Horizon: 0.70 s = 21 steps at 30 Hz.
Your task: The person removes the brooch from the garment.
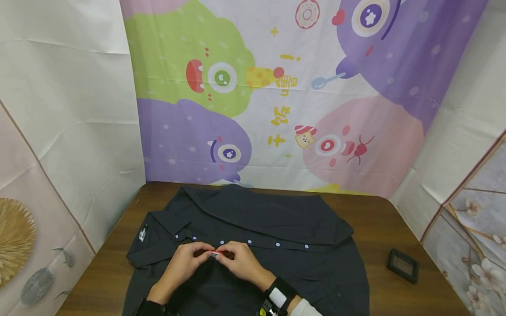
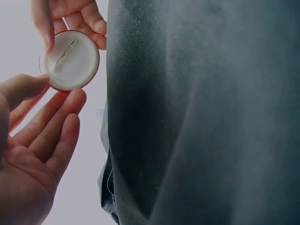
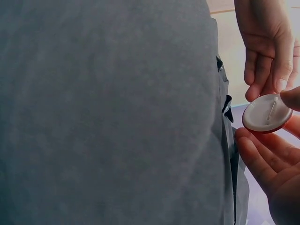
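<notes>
Between two hands (image 1: 184, 263) (image 1: 243, 265), one badge (image 2: 79, 65)

The pin badge (image 2: 79, 65) has its front face hidden in both wrist views. The head view's bottom edge cuts off the dark shirt (image 1: 292, 265). Its white print (image 1: 142, 233) is illegibly small.

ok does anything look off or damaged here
The printed cloth behind the table looks odd: its cartoon faces lie sideways. I see no damage on the shirt or the back of the badge held by the left hand and right hand.
</notes>
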Motion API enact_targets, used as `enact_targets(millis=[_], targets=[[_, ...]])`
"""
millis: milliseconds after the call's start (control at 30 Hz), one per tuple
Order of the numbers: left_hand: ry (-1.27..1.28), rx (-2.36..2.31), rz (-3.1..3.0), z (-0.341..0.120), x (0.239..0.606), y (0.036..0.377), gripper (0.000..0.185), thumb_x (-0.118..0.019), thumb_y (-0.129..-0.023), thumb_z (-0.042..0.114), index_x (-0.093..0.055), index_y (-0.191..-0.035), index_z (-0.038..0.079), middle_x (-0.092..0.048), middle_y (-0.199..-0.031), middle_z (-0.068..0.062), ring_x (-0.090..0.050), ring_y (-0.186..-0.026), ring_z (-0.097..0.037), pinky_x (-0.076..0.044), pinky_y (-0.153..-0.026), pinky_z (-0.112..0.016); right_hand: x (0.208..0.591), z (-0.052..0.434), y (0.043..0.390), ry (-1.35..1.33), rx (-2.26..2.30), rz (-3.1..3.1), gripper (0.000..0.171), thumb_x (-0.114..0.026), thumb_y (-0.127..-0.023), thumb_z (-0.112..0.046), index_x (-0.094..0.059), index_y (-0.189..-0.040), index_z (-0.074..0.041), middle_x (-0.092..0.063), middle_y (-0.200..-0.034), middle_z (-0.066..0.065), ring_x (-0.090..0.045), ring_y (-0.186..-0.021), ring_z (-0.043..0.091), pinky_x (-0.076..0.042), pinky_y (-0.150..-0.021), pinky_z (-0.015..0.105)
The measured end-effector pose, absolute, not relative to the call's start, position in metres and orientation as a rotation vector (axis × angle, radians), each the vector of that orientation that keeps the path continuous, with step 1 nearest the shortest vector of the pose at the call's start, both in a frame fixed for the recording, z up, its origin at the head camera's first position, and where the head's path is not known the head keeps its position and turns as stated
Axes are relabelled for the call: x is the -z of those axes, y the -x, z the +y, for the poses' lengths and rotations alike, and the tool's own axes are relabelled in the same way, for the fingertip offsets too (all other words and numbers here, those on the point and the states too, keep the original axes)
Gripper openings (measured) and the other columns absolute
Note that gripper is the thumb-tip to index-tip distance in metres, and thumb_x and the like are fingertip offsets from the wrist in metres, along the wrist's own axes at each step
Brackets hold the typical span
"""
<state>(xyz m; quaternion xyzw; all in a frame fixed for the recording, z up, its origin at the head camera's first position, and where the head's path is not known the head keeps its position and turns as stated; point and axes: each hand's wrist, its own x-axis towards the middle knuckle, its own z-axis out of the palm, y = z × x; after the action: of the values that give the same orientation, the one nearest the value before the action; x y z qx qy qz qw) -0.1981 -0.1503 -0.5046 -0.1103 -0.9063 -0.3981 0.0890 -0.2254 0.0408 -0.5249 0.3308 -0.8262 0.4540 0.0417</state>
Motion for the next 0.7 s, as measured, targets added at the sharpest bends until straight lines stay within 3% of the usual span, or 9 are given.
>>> enact_targets(millis=[700], targets=[[0.372,1.176,-2.651,-0.1497,0.5083,0.1973,0.01,-0.076,-0.082,0.012,-0.077,-0.088,0.02,-0.075,-0.088,0.008,-0.068,-0.085,-0.006,-0.055,-0.077,-0.027,0.5261,0.0421,0.226,-0.997,-1.39,-2.53,0.023,-0.062,-0.096,-0.027,-0.076,-0.097,-0.009,-0.073,-0.088,0.003,-0.055,-0.075,-0.003,-0.048,-0.068,0.013]])
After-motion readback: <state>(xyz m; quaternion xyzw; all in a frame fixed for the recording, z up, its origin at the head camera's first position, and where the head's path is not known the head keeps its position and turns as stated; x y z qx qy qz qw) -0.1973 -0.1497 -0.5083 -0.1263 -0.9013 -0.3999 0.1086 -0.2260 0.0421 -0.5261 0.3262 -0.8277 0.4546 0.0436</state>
